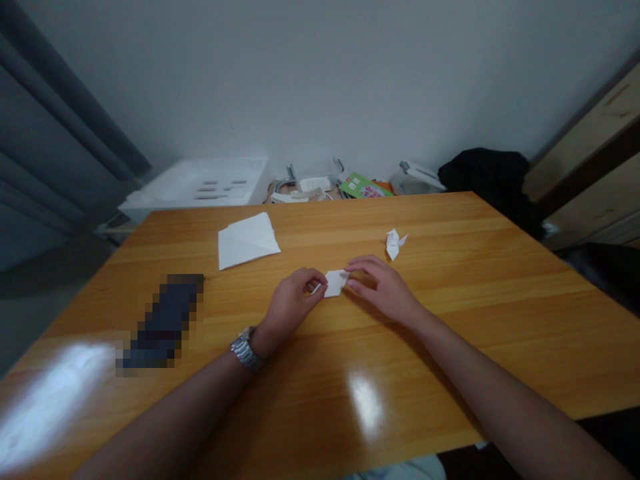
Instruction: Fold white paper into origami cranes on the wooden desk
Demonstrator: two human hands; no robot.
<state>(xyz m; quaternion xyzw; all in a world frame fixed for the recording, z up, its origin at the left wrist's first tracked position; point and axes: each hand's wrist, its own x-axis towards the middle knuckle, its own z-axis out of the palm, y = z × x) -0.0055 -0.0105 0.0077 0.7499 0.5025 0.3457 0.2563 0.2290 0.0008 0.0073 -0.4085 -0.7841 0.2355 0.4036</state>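
A small folded piece of white paper [335, 282] lies on the wooden table [450, 320] between my hands. My left hand [293, 303], with a metal watch at the wrist, is curled and pinches the paper's left end. My right hand [383, 287] presses its fingertips on the paper's right edge, fingers bent together. A small finished white paper figure [395, 243] stands just beyond my right hand. A larger creased white sheet [247, 240] lies flat further back on the left.
A dark pixelated object [165, 323] lies at the left of the table. Behind the table stand a white plastic tray [200, 183], cables and a green packet [363, 187], and a black bag [487, 173]. A wooden cabinet [590, 160] stands at right.
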